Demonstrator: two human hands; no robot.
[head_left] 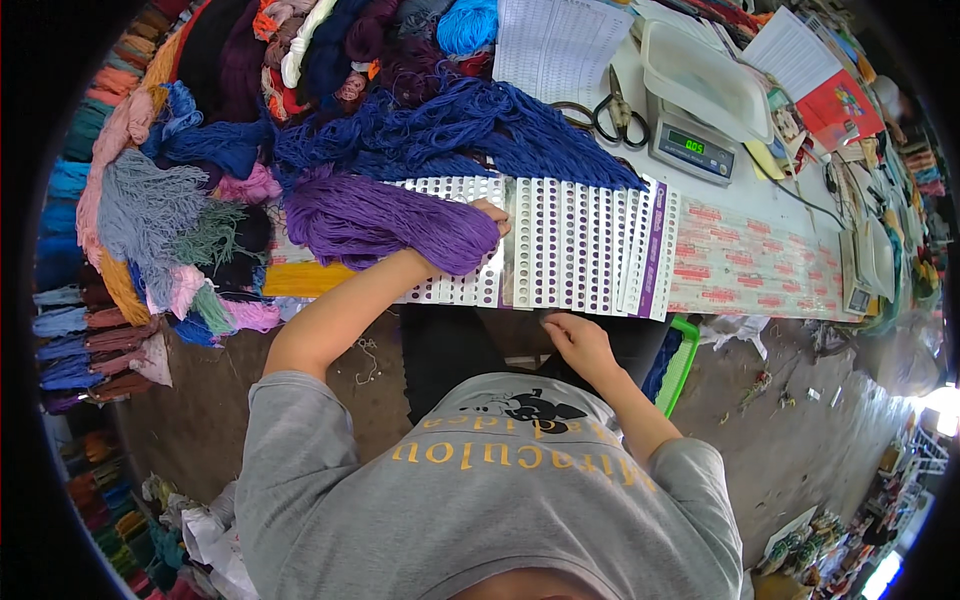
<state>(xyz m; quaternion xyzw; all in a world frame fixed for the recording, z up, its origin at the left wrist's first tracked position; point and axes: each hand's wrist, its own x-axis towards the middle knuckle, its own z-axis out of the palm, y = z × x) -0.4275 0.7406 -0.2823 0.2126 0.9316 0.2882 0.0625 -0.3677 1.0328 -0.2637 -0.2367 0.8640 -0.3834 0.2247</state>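
Observation:
A thick bundle of purple yarn (390,222) lies over my left hand (491,212) and wrist. Only a few fingers show past its right end, close to the punched cards, so whether they grip the yarn is hidden. White cards with rows of round holes (566,245) lie side by side and overlapping along the table's front edge; one has a purple printed border. Just below that edge, my right hand (583,345) is closed, thumb and fingers together near the cards' lower ends. What it pinches, if anything, is too small to make out.
Dark blue yarn (450,125) lies across the cards' far ends. Scissors (620,115), a printed sheet (555,45) and a digital scale (692,150) bearing a clear tray (705,75) stand behind. Many-coloured yarn (155,200) is heaped at left. A green basket (683,365) sits below the table.

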